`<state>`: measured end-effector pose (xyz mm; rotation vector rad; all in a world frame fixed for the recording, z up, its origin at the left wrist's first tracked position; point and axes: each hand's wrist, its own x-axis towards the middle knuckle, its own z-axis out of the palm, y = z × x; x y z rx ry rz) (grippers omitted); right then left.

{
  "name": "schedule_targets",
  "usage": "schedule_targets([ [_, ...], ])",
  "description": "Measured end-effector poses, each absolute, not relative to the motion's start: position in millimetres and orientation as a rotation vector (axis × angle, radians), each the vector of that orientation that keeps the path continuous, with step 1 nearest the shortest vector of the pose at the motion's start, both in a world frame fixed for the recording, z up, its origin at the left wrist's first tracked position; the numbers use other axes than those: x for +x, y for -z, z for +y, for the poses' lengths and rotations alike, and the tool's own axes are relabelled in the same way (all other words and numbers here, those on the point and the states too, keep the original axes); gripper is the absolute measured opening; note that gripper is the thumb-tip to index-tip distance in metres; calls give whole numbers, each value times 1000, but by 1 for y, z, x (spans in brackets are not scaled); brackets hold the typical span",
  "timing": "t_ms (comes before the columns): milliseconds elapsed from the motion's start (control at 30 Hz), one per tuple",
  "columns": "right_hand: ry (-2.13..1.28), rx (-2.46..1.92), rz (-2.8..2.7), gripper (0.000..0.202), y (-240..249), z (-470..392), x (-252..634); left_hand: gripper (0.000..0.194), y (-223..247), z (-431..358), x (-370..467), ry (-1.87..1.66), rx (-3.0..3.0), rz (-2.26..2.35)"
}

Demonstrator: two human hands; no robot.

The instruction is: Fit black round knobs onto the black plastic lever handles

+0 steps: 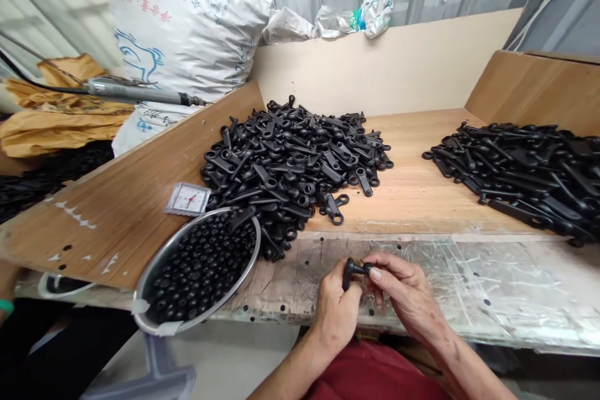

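Note:
My left hand [338, 306] is closed round a black plastic handle [349, 272], its thick end upright above the fingers and a stem pointing right. My right hand [403, 287] pinches a small round black cap [367, 268] at the tip of that stem. Whether the cap is seated or only touching, I cannot tell. Both hands are over the front edge of the worn bench [422, 275]. Left of them, a metal bowl [257, 244] holds many small black caps [197, 269]. Behind lies a heap of black handles [290, 162] with ring ends.
Another heap of black handles [529, 175] lies at the right. A small square clock [188, 199] leans by the bowl. A wooden side board [140, 200] slopes at the left, with a power screwdriver [140, 92] and a white sack [187, 25] beyond. Another person's wrist [7, 287] shows far left.

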<state>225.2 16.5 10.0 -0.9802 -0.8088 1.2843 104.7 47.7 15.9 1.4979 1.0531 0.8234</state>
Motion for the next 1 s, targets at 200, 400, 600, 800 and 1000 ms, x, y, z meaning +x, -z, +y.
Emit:
schedule_targets([
  [200, -1329, -966, -799, 18, -10, 16, 219, 20, -8, 48, 97, -834, 1572, 1114],
  [400, -1217, -1081, -943, 16, -13, 12, 214, 22, -1, 43, 94, -871, 1668, 1177],
  [600, -855, -1185, -1152, 15, -3, 3, 205, 22, 3, 35, 94, -787, 1847, 1270],
  [800, -702, -1357, -1174, 23, 11, 8, 208, 28, 7, 42, 101, -460, 2104, 1397],
  [1000, -669, -1764, -1637, 30, -9, 21, 269, 32, 3, 67, 116, -94, 2360, 1315],
])
